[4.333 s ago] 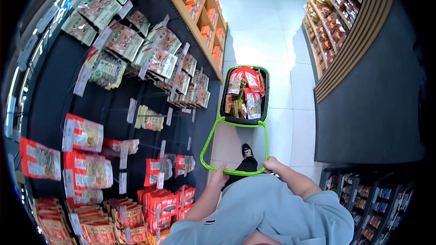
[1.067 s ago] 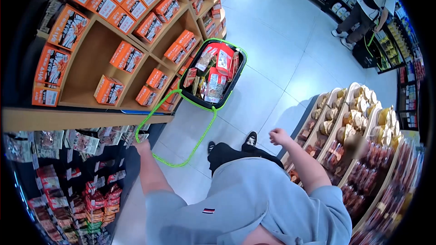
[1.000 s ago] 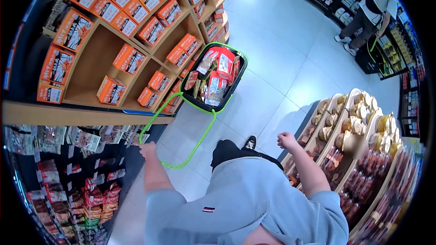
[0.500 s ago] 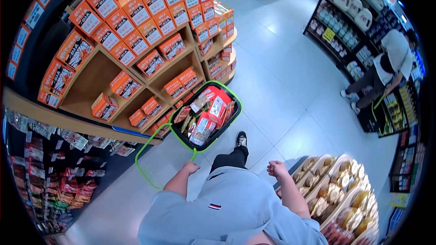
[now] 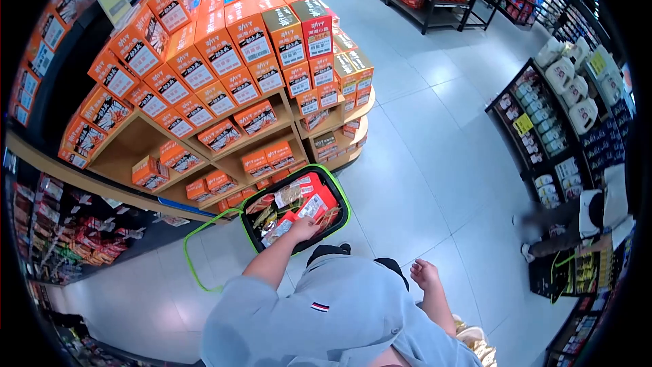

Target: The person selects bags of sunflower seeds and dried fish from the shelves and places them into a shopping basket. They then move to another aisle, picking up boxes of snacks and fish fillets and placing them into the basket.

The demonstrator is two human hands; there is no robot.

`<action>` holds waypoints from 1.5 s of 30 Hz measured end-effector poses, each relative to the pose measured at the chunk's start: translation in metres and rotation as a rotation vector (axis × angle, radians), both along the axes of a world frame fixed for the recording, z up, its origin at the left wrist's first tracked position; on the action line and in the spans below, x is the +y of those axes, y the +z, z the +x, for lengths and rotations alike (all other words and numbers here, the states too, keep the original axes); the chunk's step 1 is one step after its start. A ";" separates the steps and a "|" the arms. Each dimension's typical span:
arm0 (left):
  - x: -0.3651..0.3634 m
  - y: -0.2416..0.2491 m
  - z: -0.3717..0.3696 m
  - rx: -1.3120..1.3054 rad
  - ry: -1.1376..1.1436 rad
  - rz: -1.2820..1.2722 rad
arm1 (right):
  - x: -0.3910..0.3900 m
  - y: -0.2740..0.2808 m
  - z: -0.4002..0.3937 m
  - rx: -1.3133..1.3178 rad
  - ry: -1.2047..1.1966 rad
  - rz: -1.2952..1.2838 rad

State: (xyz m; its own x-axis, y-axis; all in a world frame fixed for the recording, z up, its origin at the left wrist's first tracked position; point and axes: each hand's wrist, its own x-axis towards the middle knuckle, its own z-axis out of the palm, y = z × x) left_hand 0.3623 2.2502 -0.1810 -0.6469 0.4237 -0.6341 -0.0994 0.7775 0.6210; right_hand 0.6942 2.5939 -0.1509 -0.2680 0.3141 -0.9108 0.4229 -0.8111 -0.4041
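A black shopping basket [image 5: 345,198] with a green rim stands on the floor, its green handle [image 5: 192,266] swung out to the left. Inside lie several packs, among them a red pack with a white label [image 5: 312,205] and a clear pack [image 5: 288,194]. My left hand [image 5: 303,230] reaches over the near rim and touches the red packaging, its fingers stretched out; the fingertips are partly hidden. Off to the right of the basket hangs my right hand [image 5: 425,274], holding nothing, with its fingers loosely bent and apart.
A wooden shelf [image 5: 288,119] stacked with orange boxes [image 5: 231,37] stands just beyond the basket. Hanging packets [image 5: 109,238] line the left side. On the right, a person [image 5: 591,214] stands beside another basket [image 5: 553,277], near black shelves of bottles [image 5: 536,105].
My left hand has moved from beside the basket's handle up into the basket. My right hand has dropped slightly and its fingers have loosened. The view has shifted, leaving little of the right-hand bin visible.
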 end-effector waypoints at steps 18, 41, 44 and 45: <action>0.092 -0.037 0.141 -0.280 0.574 -0.358 | 0.238 0.005 -0.327 0.170 0.970 0.131; 0.299 0.370 -0.287 1.540 0.562 -0.398 | 0.126 0.232 -0.731 1.338 1.255 0.101; 0.303 0.357 -0.296 1.474 0.575 -0.585 | 0.114 0.236 -0.762 1.409 1.256 0.020; 0.305 0.355 -0.297 1.486 0.575 -0.618 | 0.111 0.233 -0.770 1.411 1.304 -0.010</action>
State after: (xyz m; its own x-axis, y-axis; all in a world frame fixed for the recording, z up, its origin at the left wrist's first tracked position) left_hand 0.0657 2.5557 0.1740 -0.7581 -0.1162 0.6417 -0.0893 0.9932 0.0743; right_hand -0.0759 2.7052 0.0826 -0.7337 -0.6640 0.1442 0.0993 -0.3147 -0.9440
